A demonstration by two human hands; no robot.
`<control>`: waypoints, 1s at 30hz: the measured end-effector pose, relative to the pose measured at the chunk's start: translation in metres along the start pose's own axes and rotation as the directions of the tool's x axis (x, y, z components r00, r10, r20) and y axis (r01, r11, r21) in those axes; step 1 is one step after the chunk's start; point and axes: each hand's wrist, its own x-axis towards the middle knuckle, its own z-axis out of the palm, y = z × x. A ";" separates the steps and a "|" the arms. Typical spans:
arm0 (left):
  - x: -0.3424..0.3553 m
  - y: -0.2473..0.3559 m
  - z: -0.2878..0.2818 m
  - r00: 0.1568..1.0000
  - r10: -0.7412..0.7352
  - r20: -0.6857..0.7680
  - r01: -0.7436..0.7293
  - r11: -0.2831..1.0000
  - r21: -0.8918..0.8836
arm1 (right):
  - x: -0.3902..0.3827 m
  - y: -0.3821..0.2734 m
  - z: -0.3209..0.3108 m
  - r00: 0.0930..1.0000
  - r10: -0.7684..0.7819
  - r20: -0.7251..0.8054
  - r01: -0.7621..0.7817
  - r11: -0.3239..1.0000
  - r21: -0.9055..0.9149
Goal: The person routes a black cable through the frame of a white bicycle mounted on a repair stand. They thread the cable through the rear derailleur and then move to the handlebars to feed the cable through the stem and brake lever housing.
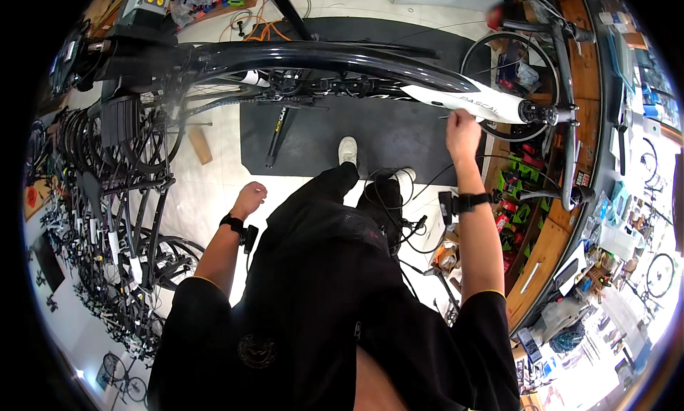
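Observation:
A black-and-white bicycle frame (pixel 342 57) stretches across the upper part of the view. My right hand (pixel 464 133) is raised to the underside of its white front section (pixel 467 101), near the head tube. The fingers there are pinched together, and a small thin tip sticks out beside them; what it belongs to is hidden. My left hand (pixel 249 198) hangs low beside my leg, away from the bicycle. Its fingers are curled in, and nothing shows in them. Handlebars (pixel 563 90) stand to the right of the frame, with the front wheel (pixel 467 54) beneath.
A black mat (pixel 299 144) lies under the bicycle. Loose black cables (pixel 406 218) hang near my right leg. Along the right runs a wooden workbench (pixel 541 265) with tools. Many parked bicycles (pixel 135 168) crowd the left. An orange hose (pixel 263 27) lies on the far floor.

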 end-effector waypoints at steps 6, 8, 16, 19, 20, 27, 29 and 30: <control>-0.006 -0.003 -0.008 1.000 0.030 -0.005 -0.030 0.999 0.038 | -0.006 -0.013 0.009 0.999 -0.003 0.038 0.001 0.999 0.043; -0.005 -0.014 0.014 1.000 0.010 0.030 -0.010 1.000 0.000 | -0.017 -0.002 -0.034 0.989 0.118 0.086 -0.124 0.990 0.069; 0.005 -0.005 0.009 0.998 0.011 0.056 -0.013 0.999 0.044 | 0.006 -0.022 0.009 0.999 -0.033 0.019 0.036 0.989 -0.143; 0.005 -0.005 0.006 0.998 0.030 0.046 -0.032 0.999 0.025 | 0.002 -0.020 0.002 0.999 0.007 0.051 -0.002 0.994 -0.107; 0.004 -0.007 0.008 0.998 0.037 0.046 -0.037 0.999 0.011 | -0.003 -0.010 -0.009 0.997 0.033 0.064 -0.027 0.995 -0.098; -0.001 -0.007 0.008 0.999 -0.032 0.039 0.028 0.994 0.107 | 0.002 -0.001 -0.030 1.000 0.007 -0.009 -0.008 0.993 -0.119; 0.001 -0.003 0.004 0.999 0.000 0.044 -0.004 0.996 0.085 | 0.012 0.000 -0.013 0.997 -0.057 -0.051 0.051 0.992 -0.117; 0.001 -0.002 0.004 0.999 0.014 0.048 -0.017 0.997 0.072 | 0.014 -0.010 -0.013 0.999 -0.007 -0.033 0.002 0.988 -0.152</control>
